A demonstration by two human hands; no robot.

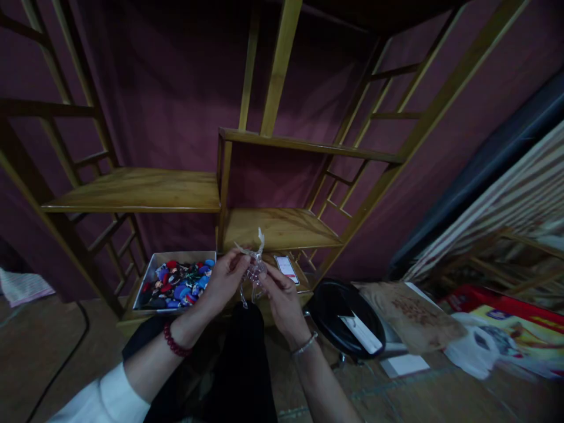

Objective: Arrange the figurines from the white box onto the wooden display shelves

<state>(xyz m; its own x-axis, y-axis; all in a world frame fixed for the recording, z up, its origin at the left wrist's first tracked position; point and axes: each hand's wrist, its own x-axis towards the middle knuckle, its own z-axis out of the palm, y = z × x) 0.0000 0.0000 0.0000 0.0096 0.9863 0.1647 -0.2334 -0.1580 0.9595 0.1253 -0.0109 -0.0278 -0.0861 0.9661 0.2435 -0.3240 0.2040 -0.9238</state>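
Observation:
Between my hands, above my knees, is a small clear plastic piece with thin pointed ends sticking up and strands hanging below. My left hand, with a red bead bracelet on its wrist, pinches its upper left part. Fingers of my right hand are closed on its right side; a silver bracelet circles that wrist. What exactly the clear piece is, I cannot make out. Left of my hands, a white box holds several small red, blue and black figures. A phone with a lit screen lies just behind my right hand.
A wooden shelf unit stands in front against a purple wall. On the right are a black round stool with a white item on it, a brown paper bag, a plastic bag and a red and yellow package. A cable runs over the floor at left.

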